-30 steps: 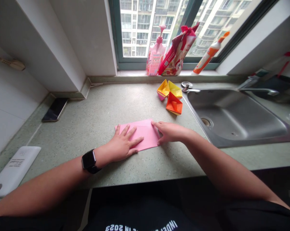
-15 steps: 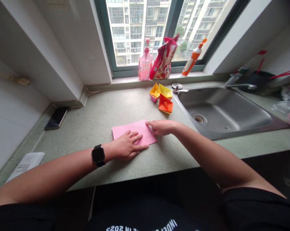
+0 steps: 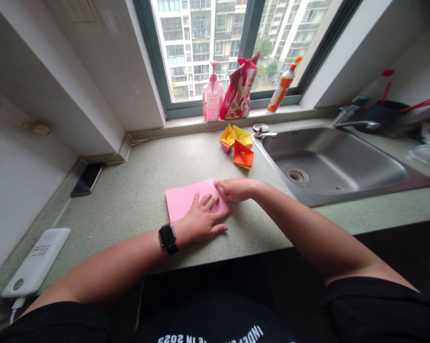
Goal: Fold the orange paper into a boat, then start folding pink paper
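Note:
A pink sheet of folded paper [image 3: 181,201] lies flat on the counter in front of me. My left hand [image 3: 204,220] rests palm down across its right half with the fingers spread, hiding part of its near edge. At the paper's right side is my right hand [image 3: 238,189], its index fingertip on the far right corner and the other fingers curled in at the edge. Beyond the paper sit folded paper shapes: an orange one [image 3: 243,154], a yellow one [image 3: 244,135] and a yellow-orange one [image 3: 226,137], touching each other.
A steel sink [image 3: 329,164] is set into the counter [image 3: 146,166] on the right. On the windowsill stand a pink pump bottle [image 3: 212,97], a red bag [image 3: 239,93] and an orange-white bottle [image 3: 283,88]. To the left lie a phone [image 3: 88,179] and a white power bank [image 3: 39,259].
My left hand has slid to the right over the paper, fingers spread wider. My right hand keeps its place at the corner. The view has shifted slightly, showing more of the power bank.

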